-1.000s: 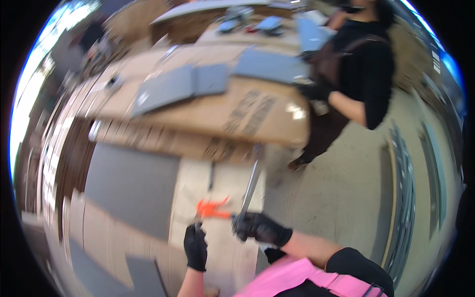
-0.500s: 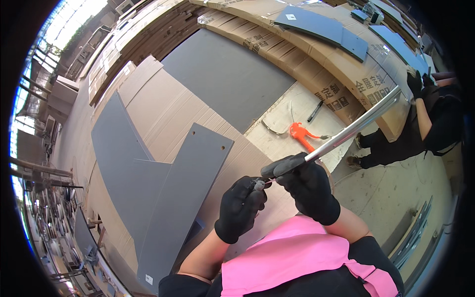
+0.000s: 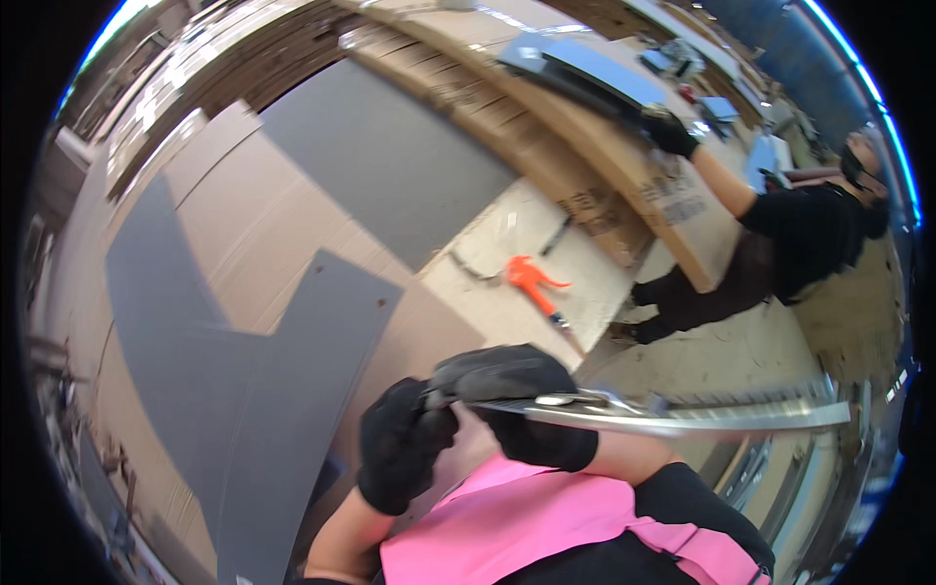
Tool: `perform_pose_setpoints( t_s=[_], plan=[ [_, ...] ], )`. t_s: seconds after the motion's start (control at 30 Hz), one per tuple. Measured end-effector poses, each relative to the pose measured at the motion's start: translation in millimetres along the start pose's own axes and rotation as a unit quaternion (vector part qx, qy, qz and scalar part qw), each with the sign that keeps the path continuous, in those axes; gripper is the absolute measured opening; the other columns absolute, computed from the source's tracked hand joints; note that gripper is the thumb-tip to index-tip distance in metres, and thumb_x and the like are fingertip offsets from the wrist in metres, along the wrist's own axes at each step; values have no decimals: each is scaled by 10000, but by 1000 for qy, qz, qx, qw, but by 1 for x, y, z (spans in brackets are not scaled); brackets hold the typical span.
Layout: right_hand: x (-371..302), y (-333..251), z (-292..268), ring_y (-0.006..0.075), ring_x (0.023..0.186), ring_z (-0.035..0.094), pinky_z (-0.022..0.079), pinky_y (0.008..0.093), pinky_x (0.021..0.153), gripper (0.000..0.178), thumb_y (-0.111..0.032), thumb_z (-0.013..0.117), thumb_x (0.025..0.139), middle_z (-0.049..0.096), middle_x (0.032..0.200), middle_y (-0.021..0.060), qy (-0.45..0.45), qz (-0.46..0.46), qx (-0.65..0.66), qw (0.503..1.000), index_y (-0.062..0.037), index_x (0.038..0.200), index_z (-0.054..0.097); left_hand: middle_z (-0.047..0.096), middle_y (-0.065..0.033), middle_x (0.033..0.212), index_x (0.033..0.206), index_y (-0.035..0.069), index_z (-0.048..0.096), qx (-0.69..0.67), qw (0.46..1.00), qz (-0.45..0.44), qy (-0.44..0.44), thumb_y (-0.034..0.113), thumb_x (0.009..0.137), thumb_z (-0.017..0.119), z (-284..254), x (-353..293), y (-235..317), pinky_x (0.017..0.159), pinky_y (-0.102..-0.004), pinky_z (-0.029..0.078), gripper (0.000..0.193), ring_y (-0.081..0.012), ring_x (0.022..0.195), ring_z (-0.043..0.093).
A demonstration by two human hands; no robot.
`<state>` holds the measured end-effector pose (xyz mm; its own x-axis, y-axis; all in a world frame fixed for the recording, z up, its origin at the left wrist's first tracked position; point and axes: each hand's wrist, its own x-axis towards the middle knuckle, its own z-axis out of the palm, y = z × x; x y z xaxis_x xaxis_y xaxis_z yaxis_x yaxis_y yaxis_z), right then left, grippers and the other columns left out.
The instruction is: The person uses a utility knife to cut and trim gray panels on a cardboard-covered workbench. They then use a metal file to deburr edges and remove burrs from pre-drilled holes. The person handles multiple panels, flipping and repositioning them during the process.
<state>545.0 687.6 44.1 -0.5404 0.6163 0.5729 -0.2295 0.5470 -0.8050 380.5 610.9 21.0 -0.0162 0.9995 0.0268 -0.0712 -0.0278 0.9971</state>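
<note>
My right hand (image 3: pixel 517 390), in a black glove, is closed round one end of a long silver metal bar (image 3: pixel 702 421) with a small lever-like part on its upper side. The bar points out to the right, nearly level, and looks smeared by motion. My left hand (image 3: pixel 402 450), gloved too, is curled with its fingertips against those of the right; whatever is pinched there is hidden. Left of my hands, a grey board with holes (image 3: pixel 292 380) lies over another grey board (image 3: pixel 161 292) on cardboard. Just beyond them rests an orange air blow gun (image 3: pixel 531 281).
Near the blow gun lie a black marker (image 3: pixel 557 237) and a curved strip (image 3: pixel 470 265). Behind is a large dark grey panel (image 3: pixel 390 156), bordered by long cardboard packages (image 3: pixel 546 146). At the right a co-worker (image 3: pixel 799 244) reaches toward a blue-grey board (image 3: pixel 604 73).
The bar has swung from slanting up and away to nearly level, pointing right. Both hands have shifted left and down in the picture. The co-worker's arm now reaches over the boards.
</note>
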Motion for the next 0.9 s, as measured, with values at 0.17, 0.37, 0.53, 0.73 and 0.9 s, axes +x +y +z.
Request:
perform_pose_setpoints(
  t_s=[0.17, 0.37, 0.53, 0.73, 0.9],
  plan=[
    [6, 6, 6, 311, 914, 687, 546, 395, 823, 173, 12, 573, 910, 686, 980, 159, 38, -8, -75, 996, -33, 1075, 545, 610, -66, 728, 1011, 3, 639, 50, 996, 52, 57, 81, 875, 647, 4, 6, -7, 533, -275, 464, 157, -144, 576, 607],
    [6, 36, 20, 185, 779, 664, 545, 313, 704, 61, -71, 497, 991, 663, 900, 146, 168, 96, -42, 980, -19, 1023, 493, 617, -93, 700, 966, 46, 672, 221, 970, 101, 4, 102, 814, 715, 4, 23, -19, 504, -312, 476, 168, -225, 547, 622],
    [9, 78, 8, 227, 834, 686, 562, 340, 784, 161, -146, 555, 976, 674, 947, 163, 229, 268, 165, 921, 13, 995, 539, 622, -116, 747, 863, 51, 652, 284, 942, 127, 126, 169, 881, 662, -59, 84, -47, 575, -345, 483, 119, -278, 631, 607],
    [8, 134, 13, 187, 997, 628, 504, 323, 896, 94, -61, 601, 896, 638, 1107, 177, 182, 413, 201, 869, 20, 919, 558, 669, -138, 897, 1037, 49, 638, 512, 813, 221, 168, 250, 970, 539, -164, 158, -101, 761, -380, 487, 234, -306, 857, 633],
    [7, 171, 16, 198, 1018, 629, 499, 333, 939, 157, -68, 566, 920, 627, 1171, 178, 203, 444, 174, 855, 55, 1014, 590, 682, -119, 884, 978, 61, 598, 421, 897, -47, 125, 364, 999, 438, -174, 151, -118, 744, -401, 492, 343, -319, 831, 652]
  ],
)
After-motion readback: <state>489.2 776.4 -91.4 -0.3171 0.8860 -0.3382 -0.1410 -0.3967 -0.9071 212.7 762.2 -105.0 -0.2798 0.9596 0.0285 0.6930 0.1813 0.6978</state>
